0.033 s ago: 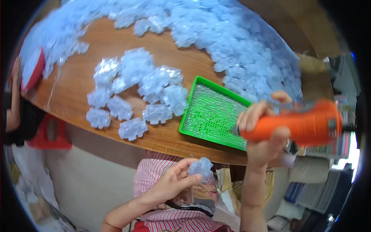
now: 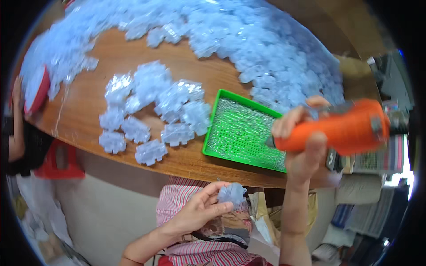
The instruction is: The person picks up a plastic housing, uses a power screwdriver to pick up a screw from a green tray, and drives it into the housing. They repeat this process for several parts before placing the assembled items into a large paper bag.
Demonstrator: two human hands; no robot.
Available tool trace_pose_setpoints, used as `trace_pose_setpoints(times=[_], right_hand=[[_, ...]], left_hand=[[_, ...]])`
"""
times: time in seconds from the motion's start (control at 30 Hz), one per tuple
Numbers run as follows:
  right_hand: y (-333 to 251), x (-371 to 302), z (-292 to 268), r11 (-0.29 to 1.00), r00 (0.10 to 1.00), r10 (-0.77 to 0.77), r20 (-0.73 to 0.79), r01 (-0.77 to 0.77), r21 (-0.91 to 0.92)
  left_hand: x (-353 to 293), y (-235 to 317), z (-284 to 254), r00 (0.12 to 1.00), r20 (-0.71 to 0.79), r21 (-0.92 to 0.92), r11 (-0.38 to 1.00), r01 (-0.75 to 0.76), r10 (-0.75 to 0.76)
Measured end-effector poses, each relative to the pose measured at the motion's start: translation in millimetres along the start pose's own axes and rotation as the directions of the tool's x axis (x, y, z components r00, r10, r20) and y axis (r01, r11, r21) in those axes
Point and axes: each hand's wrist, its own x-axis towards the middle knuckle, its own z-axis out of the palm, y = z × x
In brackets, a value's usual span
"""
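My left hand pinches a translucent pale-blue plastic part just off the table's near edge, above my lap. In my right hand is an orange electric screwdriver, gripped round its body and lying nearly level. Its dark tip points left over a green tray. Small shiny metal pieces, too small to tell apart, cover much of the tray's perforated bottom. Left of the tray lie several similar plastic parts, grouped loosely on the wooden table.
A large heap of pale-blue parts curves along the table's far side. At far left, another person's arm is beside a red bowl. A red stool stands below. Stacked goods fill the right side.
The orange screwdriver sits slightly higher over the tray, still in my right hand. My left hand keeps hold of the plastic part. The whole view has shifted a little.
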Motion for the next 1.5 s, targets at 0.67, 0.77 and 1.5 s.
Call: trace_pose_setpoints(times=[0.67, 0.77, 1.5], right_hand=[[-89, -129, -95, 0.690, 0.937, 0.293, -0.190, -0.345, -0.636], [-111, -165, -132, 0.217, 0.785, 0.473, -0.401, -0.544, -0.810], [-21, 21, -82, 0.831, 0.995, 0.053, -0.085, -0.091, -0.549]], left_hand=[[84, 6, 110, 0.964, 0.262, 0.624, 0.770, -0.135, -0.044], [80, 16, 137, 0.864, 0.503, 0.711, 0.556, -0.431, 0.027], [9, 147, 43, 0.615, 0.480, 0.796, -0.605, -0.007, 0.625]])
